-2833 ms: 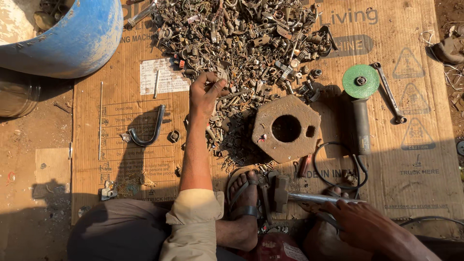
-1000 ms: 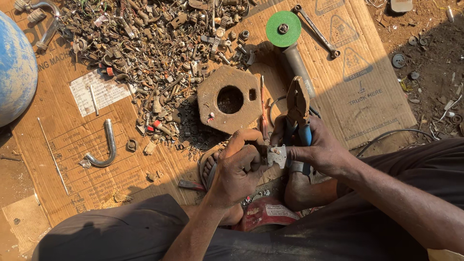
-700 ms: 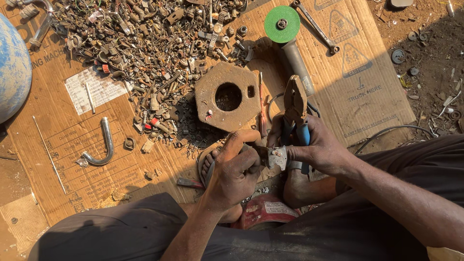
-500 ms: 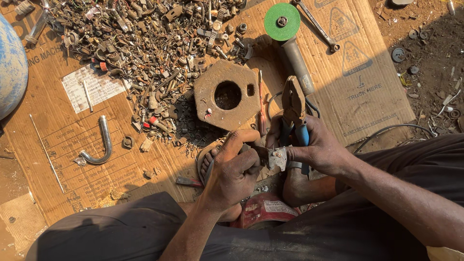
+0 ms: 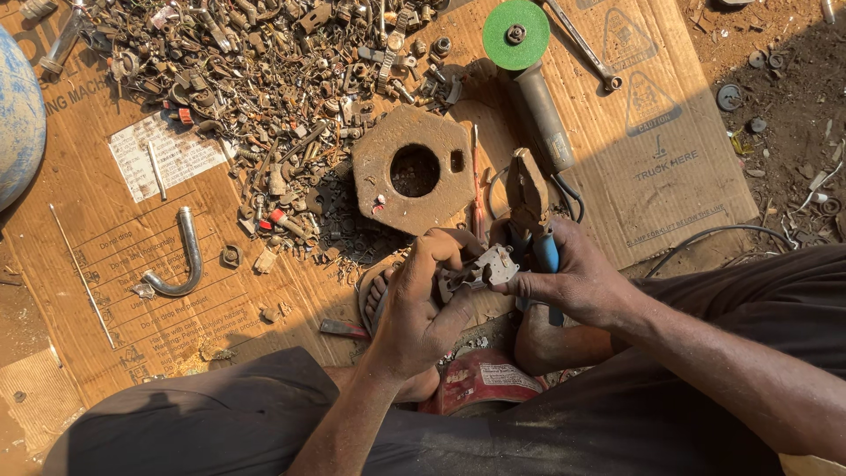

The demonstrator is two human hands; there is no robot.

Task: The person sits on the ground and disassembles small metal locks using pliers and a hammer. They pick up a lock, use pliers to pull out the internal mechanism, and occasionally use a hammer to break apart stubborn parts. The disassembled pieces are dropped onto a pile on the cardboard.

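My left hand point(image 5: 423, 304) grips a small pale metal part point(image 5: 487, 269) held between both hands, just above my feet. My right hand point(image 5: 577, 282) holds blue-handled pliers point(image 5: 531, 207) with rusty jaws pointing away from me, and its fingers also touch the small part. Both hands hover over a sheet of brown cardboard point(image 5: 176, 264). Just beyond the hands lies a rusty flat plate with a round hole point(image 5: 414, 172). A large heap of scrap bolts, nuts and metal bits point(image 5: 273, 79) spreads across the upper left.
An angle grinder with a green disc point(image 5: 520, 35) and a spanner point(image 5: 582, 44) lie at the top right. A bent chrome pipe point(image 5: 181, 260) lies left. A blue drum point(image 5: 18, 115) stands at the left edge. A red packet point(image 5: 480, 379) sits under my feet. Bare dirt lies right.
My left hand left the scrap heap and came back to my lap; both hands now hold a small part, the right one with pliers. Over the last second they barely move.
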